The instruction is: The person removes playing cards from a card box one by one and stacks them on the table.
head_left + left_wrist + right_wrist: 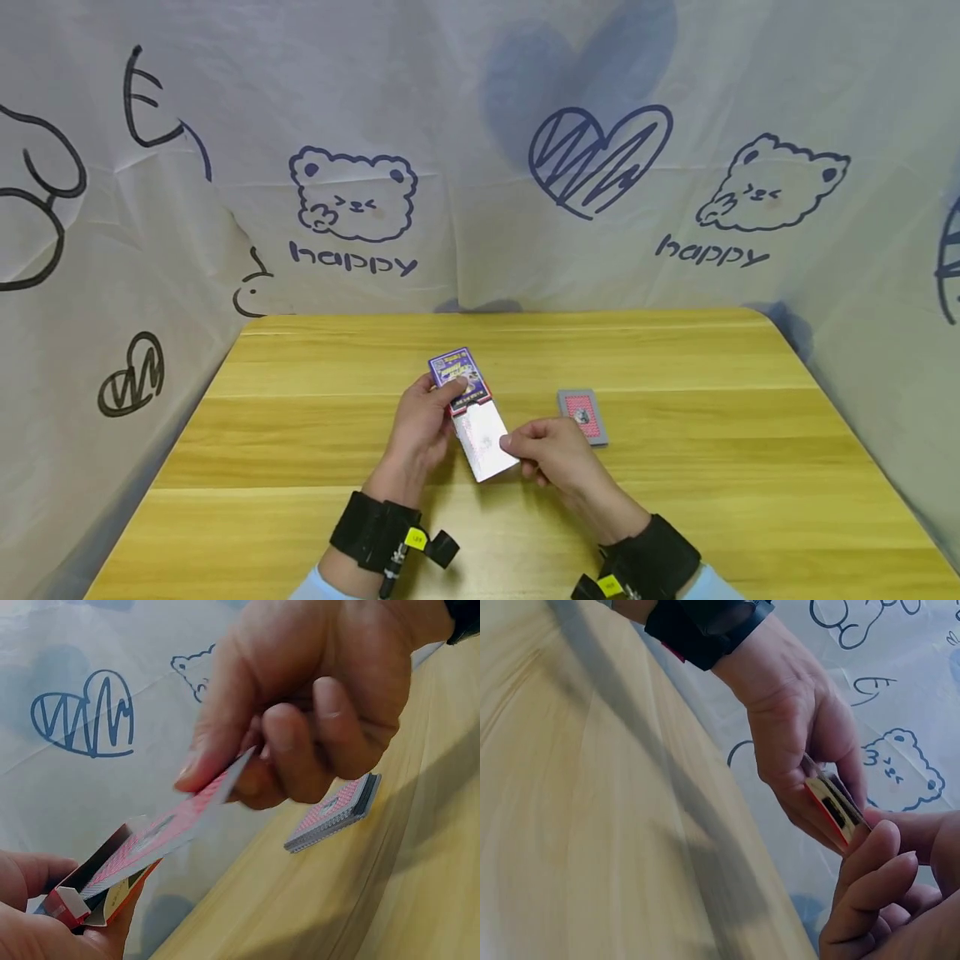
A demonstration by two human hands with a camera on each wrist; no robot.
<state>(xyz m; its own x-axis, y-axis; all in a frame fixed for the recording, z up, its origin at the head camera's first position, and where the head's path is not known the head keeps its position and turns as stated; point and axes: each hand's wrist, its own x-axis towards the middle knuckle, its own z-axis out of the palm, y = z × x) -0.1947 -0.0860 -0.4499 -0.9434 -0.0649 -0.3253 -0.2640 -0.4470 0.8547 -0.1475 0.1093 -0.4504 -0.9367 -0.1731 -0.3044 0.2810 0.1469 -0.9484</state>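
My left hand [420, 423] grips a purple card box [457, 365], its thumb across the printed face. From the box's near end sticks out a playing card [482, 446], looking pale in the head view and red-patterned in the left wrist view. My right hand [558, 457] pinches that card's outer corner between thumb and fingers. In the left wrist view the card [154, 838] slants out of the box's open mouth, whose red flap [71, 904] shows. Whether more cards are inside is hidden. On the table, just beyond my right hand, lies a red-backed deck of cards [583, 415].
The wooden table [315, 358] reaches back to a white cloth [480, 250] with drawn bears and hearts. Cloth also hangs along both sides. Black wrist straps with small cameras [442, 548] sit on both forearms.
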